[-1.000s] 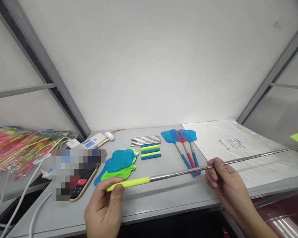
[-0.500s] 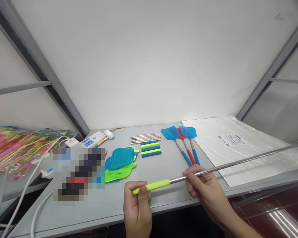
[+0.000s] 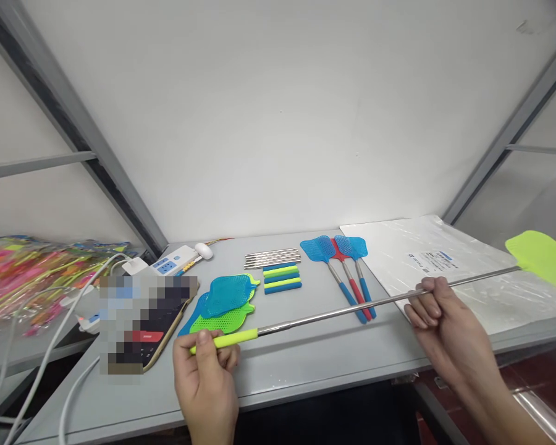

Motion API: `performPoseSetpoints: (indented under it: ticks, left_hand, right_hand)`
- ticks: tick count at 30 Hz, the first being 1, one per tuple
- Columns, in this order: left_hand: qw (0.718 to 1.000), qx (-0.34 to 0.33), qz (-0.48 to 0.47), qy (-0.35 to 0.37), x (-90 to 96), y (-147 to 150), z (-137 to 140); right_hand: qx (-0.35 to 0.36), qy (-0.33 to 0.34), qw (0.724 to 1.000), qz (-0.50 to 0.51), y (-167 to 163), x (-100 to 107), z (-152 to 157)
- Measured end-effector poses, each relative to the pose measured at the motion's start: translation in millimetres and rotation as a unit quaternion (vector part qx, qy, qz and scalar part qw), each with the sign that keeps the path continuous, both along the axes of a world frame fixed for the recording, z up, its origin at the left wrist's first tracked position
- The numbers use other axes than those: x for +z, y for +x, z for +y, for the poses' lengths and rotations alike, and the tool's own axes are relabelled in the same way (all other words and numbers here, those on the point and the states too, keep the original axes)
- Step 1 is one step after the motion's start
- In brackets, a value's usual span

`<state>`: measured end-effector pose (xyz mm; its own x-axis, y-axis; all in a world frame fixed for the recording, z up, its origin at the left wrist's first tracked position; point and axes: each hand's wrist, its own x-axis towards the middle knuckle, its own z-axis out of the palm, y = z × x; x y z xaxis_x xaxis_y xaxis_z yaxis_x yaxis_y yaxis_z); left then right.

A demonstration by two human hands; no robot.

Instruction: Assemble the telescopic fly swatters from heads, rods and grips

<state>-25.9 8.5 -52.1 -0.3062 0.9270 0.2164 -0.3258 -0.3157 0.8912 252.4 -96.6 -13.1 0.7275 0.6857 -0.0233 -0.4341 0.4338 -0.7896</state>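
Observation:
A long telescopic fly swatter (image 3: 343, 311) with a yellow grip, steel rod and yellow-green head stretches across the table front, held up in both hands. My left hand (image 3: 207, 377) is closed around the yellow grip. Farther right, my right hand (image 3: 449, 327) grips the rod, short of the head. Behind the rod lie three shorter swatters, two blue (image 3: 318, 249) and one red (image 3: 354, 290). Loose blue (image 3: 229, 293) and green (image 3: 225, 322) swatter heads overlap near my left hand. Beyond them are several steel rods (image 3: 272, 258) and several coloured grips (image 3: 282, 279) in rows.
A flat white wrapped sheet (image 3: 384, 253) covers the table's right side. At left lie a phone (image 3: 162, 334), partly pixelated, a power strip (image 3: 180, 256), white cables (image 3: 69, 321) and a white rounded object (image 3: 204, 250). Bagged colourful items (image 3: 41, 278) sit farther left. A wall rises behind.
My hands have moved apart: the left with the grip leftward, the right along the rod to the right. The swatter has shifted left, bringing more of its yellow-green head into view.

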Motion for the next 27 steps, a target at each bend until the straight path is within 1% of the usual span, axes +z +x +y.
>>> performPoseSetpoints:
  ticks: [2,6,10,12,14,16,17,19,21,22,25,27]
  left_hand:
    - [1.0,0.013,0.001,-0.013,-3.2,11,-7]
    - [0.999,-0.01,0.017,-0.025,-6.3,25,-20]
    - [1.0,0.006,0.011,-0.016,-7.0,33,-27]
    - [0.999,-0.029,0.015,-0.037,-10.2,41,-32]
    - [0.994,-0.088,0.01,-0.072,-14.5,50,-39]
    - [0.988,-0.125,0.003,-0.091,-17.1,56,-46]
    - [0.988,-0.128,0.002,-0.089,-17.0,57,-47]
    - [0.991,-0.113,0.007,-0.075,-13.6,53,-46]
    - [0.995,-0.082,0.009,-0.06,-7.7,42,-39]
    - [0.996,-0.066,0.008,-0.053,-4.7,35,-33]
    - [0.999,-0.027,0.0,-0.037,1.1,16,-14]
    - [0.999,-0.025,0.001,-0.032,2.2,6,-3]
  right_hand:
    - [0.017,-0.004,1.0,-0.005,-14,-5,5]
    - [0.089,-0.026,0.996,0.001,-38,-12,12]
    - [0.104,-0.018,0.994,0.004,-54,-17,12]
    - [0.139,-0.02,0.99,-0.006,-67,-20,9]
    - [0.2,-0.028,0.979,-0.029,-82,-24,6]
    - [0.239,-0.038,0.968,-0.062,-94,-25,3]
    - [0.25,-0.046,0.965,-0.072,-97,-25,2]
    - [0.26,-0.06,0.961,-0.067,-94,-21,1]
    - [0.253,-0.058,0.965,-0.031,-81,-14,0]
    - [0.234,-0.05,0.971,-0.011,-72,-10,0]
    - [0.134,-0.02,0.99,0.037,-43,1,1]
    - [0.089,-0.01,0.995,0.05,-28,6,3]
